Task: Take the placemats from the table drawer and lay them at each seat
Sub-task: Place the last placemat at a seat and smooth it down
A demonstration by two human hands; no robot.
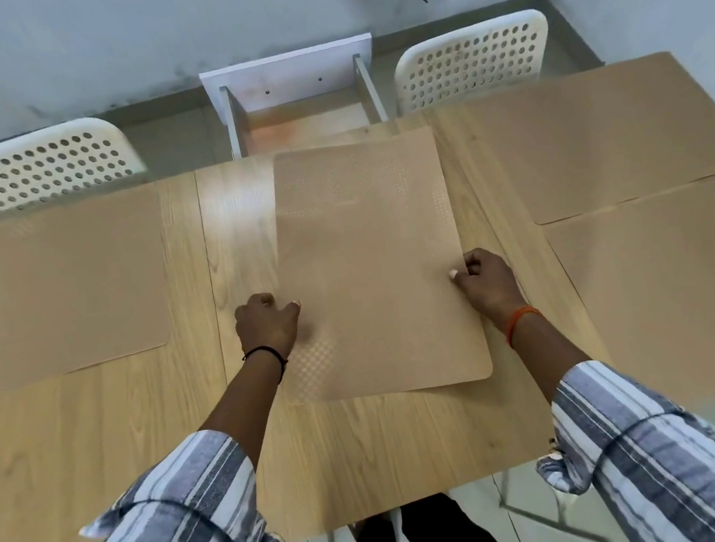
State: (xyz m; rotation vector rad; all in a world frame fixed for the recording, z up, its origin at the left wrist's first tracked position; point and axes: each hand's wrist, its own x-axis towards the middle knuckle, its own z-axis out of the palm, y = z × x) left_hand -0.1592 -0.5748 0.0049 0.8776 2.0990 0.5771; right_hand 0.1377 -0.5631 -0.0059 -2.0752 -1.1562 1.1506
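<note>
Left hand [267, 322] and right hand [486, 279] pinch a placemat's [369, 268] side edges above the table's [89, 437] middle.

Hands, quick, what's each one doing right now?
Left hand: pinching the left edge of the middle placemat.
Right hand: pinching the same placemat's right edge.

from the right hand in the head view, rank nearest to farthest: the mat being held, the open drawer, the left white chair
1. The held placemat: the right hand pinches its right edge, at table centre.
2. The open drawer: straight ahead, past the table's far edge.
3. The left white chair: far left, beyond the table.
</note>
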